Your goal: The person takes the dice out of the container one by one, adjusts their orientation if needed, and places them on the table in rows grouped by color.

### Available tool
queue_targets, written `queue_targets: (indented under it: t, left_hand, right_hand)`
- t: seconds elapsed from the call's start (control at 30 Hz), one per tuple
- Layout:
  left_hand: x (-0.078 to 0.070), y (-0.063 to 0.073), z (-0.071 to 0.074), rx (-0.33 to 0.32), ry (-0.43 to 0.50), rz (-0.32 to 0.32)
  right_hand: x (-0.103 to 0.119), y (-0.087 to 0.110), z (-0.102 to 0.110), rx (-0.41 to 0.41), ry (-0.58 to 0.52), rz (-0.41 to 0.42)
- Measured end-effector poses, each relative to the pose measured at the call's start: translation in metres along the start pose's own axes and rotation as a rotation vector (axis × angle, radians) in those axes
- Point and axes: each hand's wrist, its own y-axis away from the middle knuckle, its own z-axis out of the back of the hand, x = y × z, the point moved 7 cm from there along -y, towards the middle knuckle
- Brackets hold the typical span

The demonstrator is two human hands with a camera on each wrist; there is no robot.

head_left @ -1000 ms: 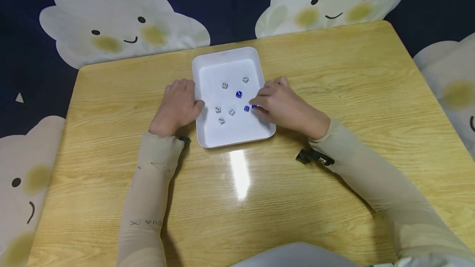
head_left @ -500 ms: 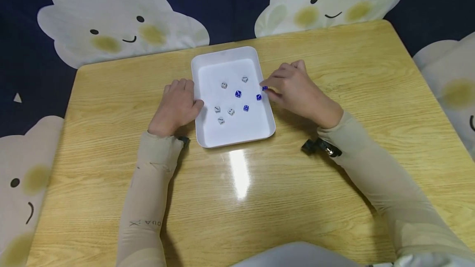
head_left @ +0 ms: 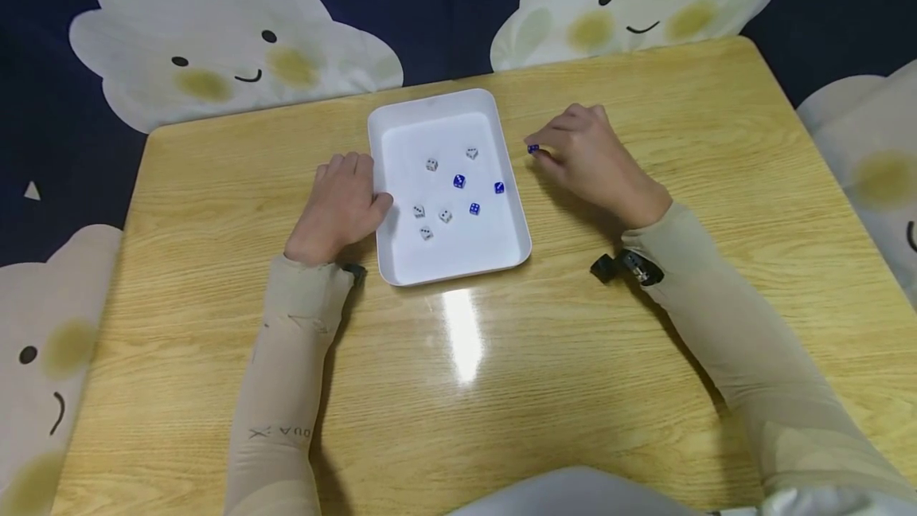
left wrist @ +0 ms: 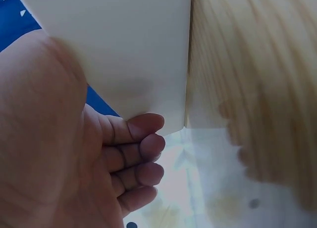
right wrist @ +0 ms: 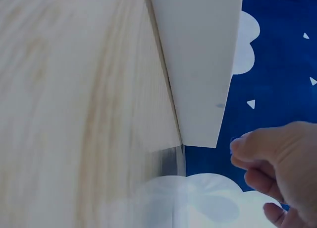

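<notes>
Right of centre, a right hand (head_left: 598, 162) pinches a blue cubic die (head_left: 533, 149), probably light, hard plastic, best held across faces; left hand (head_left: 338, 207) grips white rectangular tray (head_left: 473, 252).

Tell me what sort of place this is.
Probably a makeshift indoor recording corner: a wood-grain table, navy cartoon-cloud fabric behind it, and a black device at the right wrist.

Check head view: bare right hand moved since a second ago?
Yes: the right hand went right and forward, from partly over the white rectangular tray to beyond its right rim.
</notes>
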Motion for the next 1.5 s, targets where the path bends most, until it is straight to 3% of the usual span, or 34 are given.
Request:
queue_targets:
  t: [0.57,0.83,1.27,1.5]
  left_hand:
    - [0.001,-0.001,0.0,0.039,0.001,0.013]
    - [0.001,-0.002,0.001,0.025,0.013,0.009]
    - [0.003,-0.002,-0.001,0.031,0.012,0.018]
    - [0.003,-0.002,-0.001,0.019,0.012,0.013]
  right_hand:
    - [-0.029,-0.001,-0.028,0.22,-0.059,-0.124]
    - [-0.033,0.0,-0.038,0.319,-0.081,-0.175]
    - [-0.032,0.0,-0.038,0.315,-0.084,-0.163]
    - [-0.025,-0.001,-0.032,0.274,-0.059,-0.131]
